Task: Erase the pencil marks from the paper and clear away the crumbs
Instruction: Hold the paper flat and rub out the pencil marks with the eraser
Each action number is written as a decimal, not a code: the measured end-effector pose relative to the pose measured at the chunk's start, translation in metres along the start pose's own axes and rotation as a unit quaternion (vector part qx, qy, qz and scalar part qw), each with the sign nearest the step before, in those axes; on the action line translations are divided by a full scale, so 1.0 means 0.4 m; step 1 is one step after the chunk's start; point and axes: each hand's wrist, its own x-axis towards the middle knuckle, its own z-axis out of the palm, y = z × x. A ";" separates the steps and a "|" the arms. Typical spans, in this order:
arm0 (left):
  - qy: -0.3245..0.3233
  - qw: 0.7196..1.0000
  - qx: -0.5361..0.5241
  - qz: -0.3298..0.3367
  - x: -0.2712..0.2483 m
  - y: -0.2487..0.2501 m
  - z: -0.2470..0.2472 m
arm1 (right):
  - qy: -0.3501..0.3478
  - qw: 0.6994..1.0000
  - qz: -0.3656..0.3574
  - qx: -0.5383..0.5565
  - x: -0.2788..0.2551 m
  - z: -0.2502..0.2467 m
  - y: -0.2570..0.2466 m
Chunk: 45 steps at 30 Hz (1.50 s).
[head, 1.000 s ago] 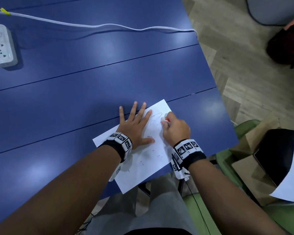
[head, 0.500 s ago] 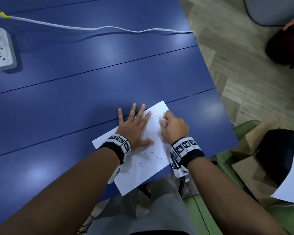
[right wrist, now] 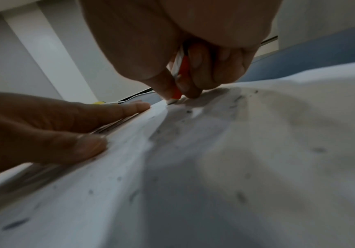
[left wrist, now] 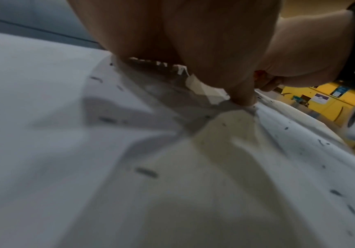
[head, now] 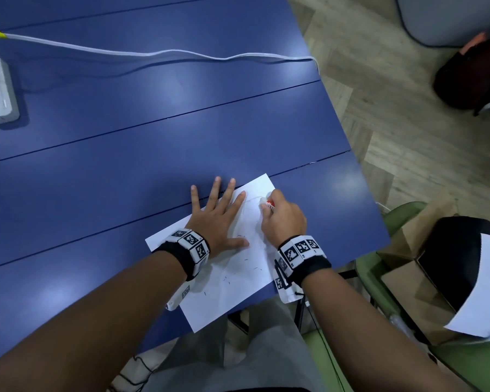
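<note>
— Paper [head: 232, 281] first: where does it lie?
— On your blue table [head: 153, 154], at the near edge, one corner over it.
— Your hands?
— Your left hand [head: 219, 222] lies flat on it, fingers spread. Your right hand [head: 283, 219] pinches the eraser [head: 270, 204] tip-down against the sheet's far part.
— Smaller bits?
— Dark crumbs [head: 255, 268] lie scattered over the near half.

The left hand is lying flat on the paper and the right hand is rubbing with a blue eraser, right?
Nearly. The eraser is not blue: its sleeve is red and white, as the right wrist view shows. The rest holds: the left hand lies flat on the paper, and the right hand presses the eraser onto it.
</note>
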 end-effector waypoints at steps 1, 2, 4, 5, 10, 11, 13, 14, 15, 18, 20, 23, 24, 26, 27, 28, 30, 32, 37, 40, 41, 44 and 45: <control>0.002 1.000 -0.002 0.001 0.001 0.000 -0.005 | 0.001 1.000 0.008 0.003 -0.001 0.004 0.000; 0.004 1.000 -0.008 -0.002 0.004 0.001 -0.009 | 0.002 1.000 0.014 0.007 -0.002 0.007 -0.001; 0.012 0.999 -0.031 -0.015 0.013 0.005 -0.013 | 0.004 1.000 0.022 0.012 -0.004 0.010 -0.003; 0.016 0.999 -0.038 -0.022 0.019 0.009 -0.013 | 0.004 1.000 0.024 0.011 -0.005 0.010 -0.004; 0.031 0.998 -0.017 -0.043 0.031 0.023 -0.004 | -0.017 0.999 -0.031 -0.006 -0.008 0.016 -0.008; 0.030 0.998 -0.018 -0.043 0.034 0.024 -0.004 | -0.028 0.998 -0.046 -0.021 -0.005 0.014 -0.008; 0.028 0.998 -0.023 -0.043 0.034 0.024 -0.004 | -0.032 0.997 -0.051 -0.038 0.014 0.005 -0.003; 0.026 0.998 -0.023 -0.044 0.034 0.022 -0.005 | -0.025 0.998 -0.043 -0.035 0.027 -0.001 -0.001; 0.024 0.998 -0.023 -0.045 0.035 0.022 -0.004 | -0.017 0.999 -0.030 -0.028 0.036 -0.006 0.002; 0.020 0.999 -0.015 -0.048 0.034 0.025 -0.004 | -0.011 1.000 -0.013 -0.011 0.029 -0.009 -0.009; 0.023 0.998 -0.013 -0.050 0.034 0.026 -0.006 | -0.033 0.998 -0.046 -0.028 0.013 -0.001 -0.015; 0.023 0.998 -0.020 -0.047 0.039 0.024 -0.007 | -0.025 0.997 -0.057 -0.042 0.037 -0.016 -0.003; 0.021 0.998 -0.022 -0.047 0.038 0.024 -0.006 | -0.012 0.998 -0.043 -0.035 0.051 -0.022 0.003; 0.020 0.998 -0.021 -0.049 0.036 0.023 -0.004 | 0.001 1.000 -0.019 -0.017 0.058 -0.026 0.005; 0.020 0.998 -0.019 -0.050 0.035 0.023 -0.003 | 0.000 1.000 -0.016 -0.009 0.050 -0.023 0.000; 0.020 0.998 -0.019 -0.050 0.035 0.024 -0.003 | -0.005 1.000 -0.019 -0.007 0.042 -0.020 -0.004; 0.020 0.998 -0.020 -0.048 0.037 0.025 -0.006 | -0.022 0.999 -0.040 -0.022 0.032 -0.013 -0.004; 0.017 0.998 -0.026 -0.047 0.039 0.024 -0.007 | -0.018 0.998 -0.045 -0.035 0.044 -0.017 0.002; 0.012 0.998 -0.030 -0.047 0.036 0.025 -0.008 | 0.024 1.000 -0.007 -0.002 0.062 -0.019 0.007; 0.013 0.998 -0.025 -0.048 0.036 0.025 -0.012 | 0.022 1.000 -0.010 0.007 0.055 -0.014 -0.001; 0.012 0.998 -0.024 -0.050 0.034 0.025 -0.013 | 0.007 1.000 -0.027 0.002 0.051 -0.009 -0.006; 0.016 0.998 -0.023 -0.049 0.036 0.028 -0.011 | -0.027 0.997 -0.070 -0.027 0.045 -0.005 -0.021; 0.015 0.998 -0.025 -0.048 0.035 0.028 -0.013 | -0.017 0.998 -0.063 -0.024 0.052 -0.007 -0.021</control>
